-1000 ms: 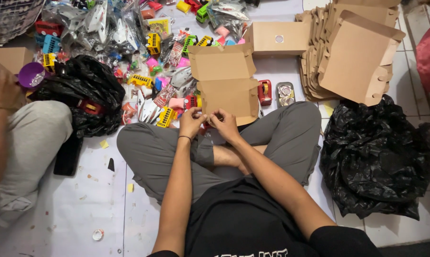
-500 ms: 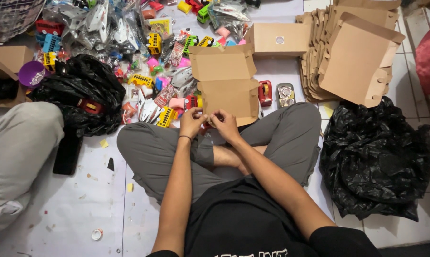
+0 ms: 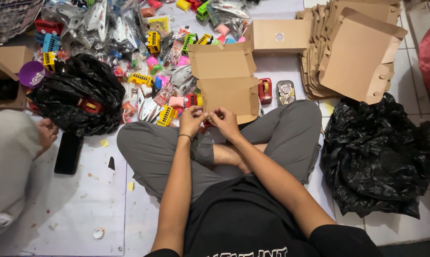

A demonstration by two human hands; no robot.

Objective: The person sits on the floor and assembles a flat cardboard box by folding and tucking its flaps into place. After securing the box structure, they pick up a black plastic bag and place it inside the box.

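The open box (image 3: 227, 78) was plain brown cardboard, as were the closed box (image 3: 279, 35) and the stack of flat boxes (image 3: 352, 52). The trousers (image 3: 153, 152) were grey and the shirt (image 3: 243, 223) black with white lettering. A thin dark band (image 3: 185, 137) ringed the left wrist. The tape dispenser (image 3: 265, 90) was red. Two bags (image 3: 379, 157) (image 3: 79, 93) were glossy black. The toy buses (image 3: 166, 115) were yellow, amid pink, red and green toys (image 3: 177, 52). The bowl (image 3: 32, 73) was purple, the phone (image 3: 68, 152) black, and the floor sheet (image 3: 82, 209) white, speckled with scraps.
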